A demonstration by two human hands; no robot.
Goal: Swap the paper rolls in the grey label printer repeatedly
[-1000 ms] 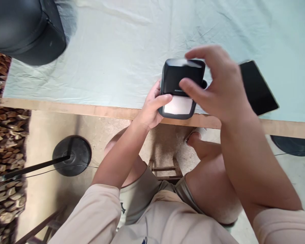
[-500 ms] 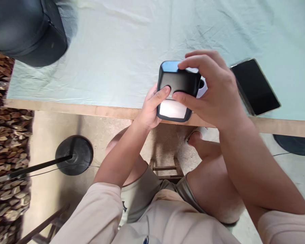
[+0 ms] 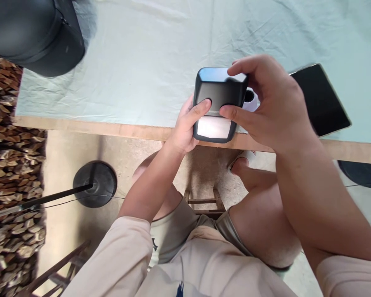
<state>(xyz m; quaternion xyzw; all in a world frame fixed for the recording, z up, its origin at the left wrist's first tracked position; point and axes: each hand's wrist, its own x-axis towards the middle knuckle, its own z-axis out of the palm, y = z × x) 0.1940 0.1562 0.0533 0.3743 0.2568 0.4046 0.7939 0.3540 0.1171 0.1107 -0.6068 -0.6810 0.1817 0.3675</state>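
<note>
A small black box-shaped device [image 3: 220, 88] with a white panel [image 3: 214, 127] on its lower face is held above the near edge of the table. My left hand [image 3: 187, 128] grips it from the left and below, thumb pressed on its front. My right hand [image 3: 272, 107] grips it from the right, thumb on the front, fingers over the top edge. A small white round object [image 3: 250, 101] shows just behind the device, partly hidden by my right hand.
The table [image 3: 148, 132] has a wooden edge and a pale green cloth [image 3: 148, 53]. A black phone [image 3: 321, 99] lies to the right. A dark rounded bag [image 3: 34, 33] sits at the far left. Below are a round black stand base [image 3: 95, 183], a wooden stool [image 3: 205, 202] and stacked firewood [image 3: 9, 173].
My right hand came down from hovering over the device and closed on its right side and top. The device tilted slightly; both thumbs now rest on its front.
</note>
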